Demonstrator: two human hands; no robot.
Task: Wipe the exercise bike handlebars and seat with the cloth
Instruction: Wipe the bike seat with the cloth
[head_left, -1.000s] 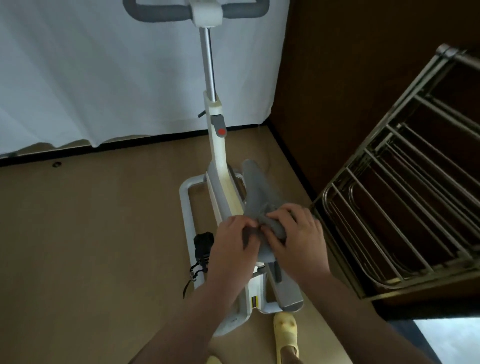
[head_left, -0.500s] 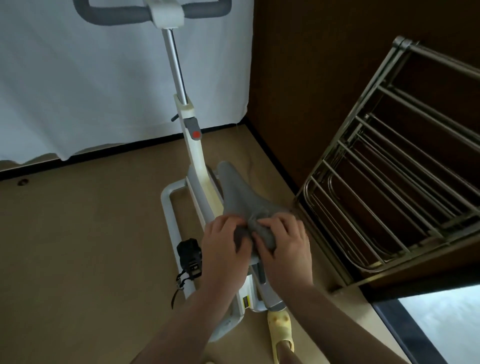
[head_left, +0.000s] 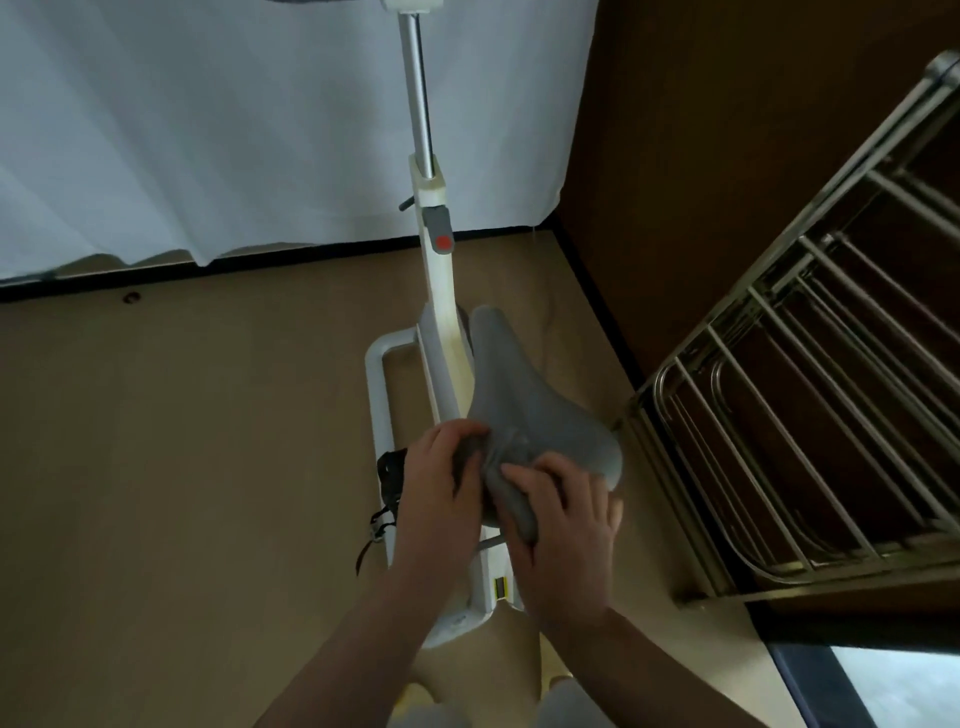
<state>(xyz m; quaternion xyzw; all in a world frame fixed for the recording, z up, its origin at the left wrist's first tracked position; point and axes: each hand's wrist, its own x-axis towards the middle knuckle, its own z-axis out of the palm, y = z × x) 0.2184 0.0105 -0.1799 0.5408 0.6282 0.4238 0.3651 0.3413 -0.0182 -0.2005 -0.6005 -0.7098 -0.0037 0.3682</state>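
Observation:
The white exercise bike (head_left: 436, 291) stands in front of me, its grey seat (head_left: 524, 400) pointing away from me. A bunched grey cloth (head_left: 506, 483) lies on the near end of the seat. My left hand (head_left: 441, 499) grips the cloth's left part with curled fingers. My right hand (head_left: 563, 530) holds the cloth's right part, fingers curled over it. The handlebars are cut off at the top edge; only the white stem block (head_left: 413, 5) shows.
A metal rack (head_left: 810, 395) leans against the brown wall on the right, close to the seat. A white curtain (head_left: 208, 130) hangs behind the bike. A black pedal with straps (head_left: 389, 478) sits left of the frame. Tan floor spreads to the left.
My view has dropped lower, so the handlebars have left the frame. Both hands stay on the cloth at the seat's near end, the right hand having slid slightly toward me.

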